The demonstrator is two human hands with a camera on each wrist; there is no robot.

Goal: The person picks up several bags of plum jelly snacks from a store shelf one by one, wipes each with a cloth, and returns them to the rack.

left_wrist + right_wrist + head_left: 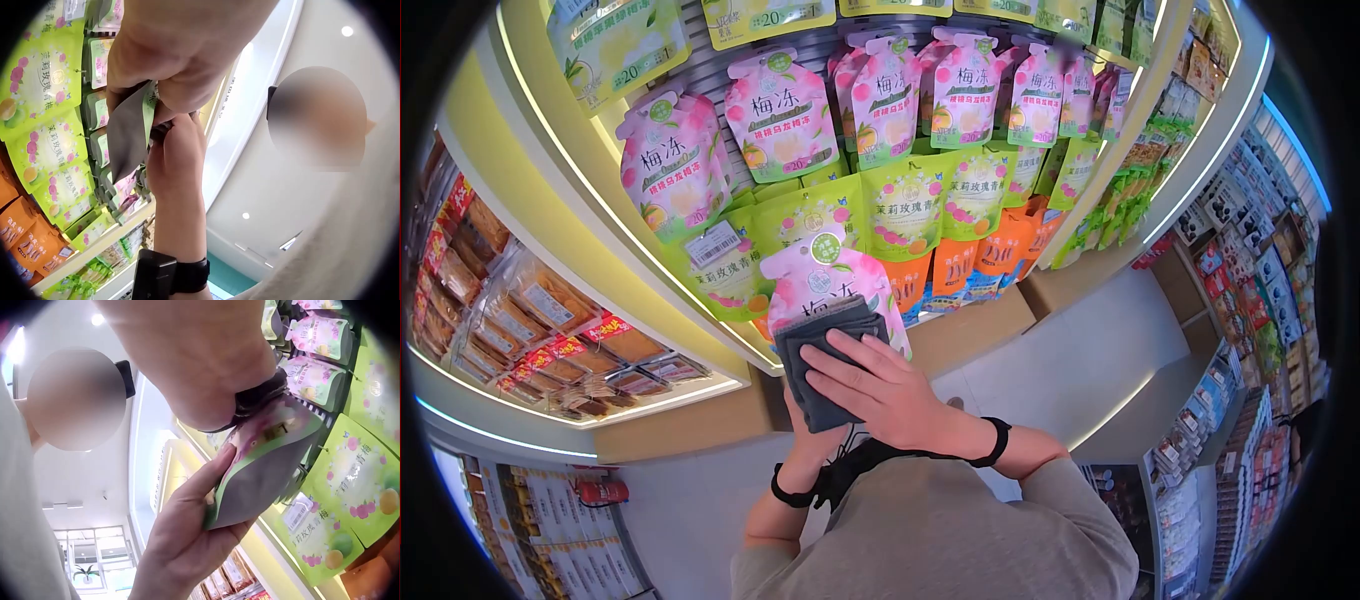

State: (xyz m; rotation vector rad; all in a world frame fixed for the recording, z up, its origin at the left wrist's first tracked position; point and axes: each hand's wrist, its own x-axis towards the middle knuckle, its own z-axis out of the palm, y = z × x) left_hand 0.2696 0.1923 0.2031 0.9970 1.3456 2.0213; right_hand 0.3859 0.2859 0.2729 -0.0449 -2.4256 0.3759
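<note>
1. Shop shelving [605, 215] with yellow lit edges fills the background, hung with rows of snack pouches.
2. One pink pouch [825, 280], printed 梅冻, is held up before the shelving, resting on the left hand [187, 540], whose fingers cup it from below.
3. Over the pouch's front lies a dark grey cloth [825, 365], pressed flat by the right hand [890, 390] with straight fingers.
4. Pink pouches [675, 165] hanging behind read 梅冻 and 20; green pouches [905, 205] read 茉莉玫瑰青梅.
5. Only the right wrist view shows the pouch's grey back.

Pink pouch [825, 280] with green cap print, dark grey cloth [825, 365], lime-green packets [905, 205]
</note>
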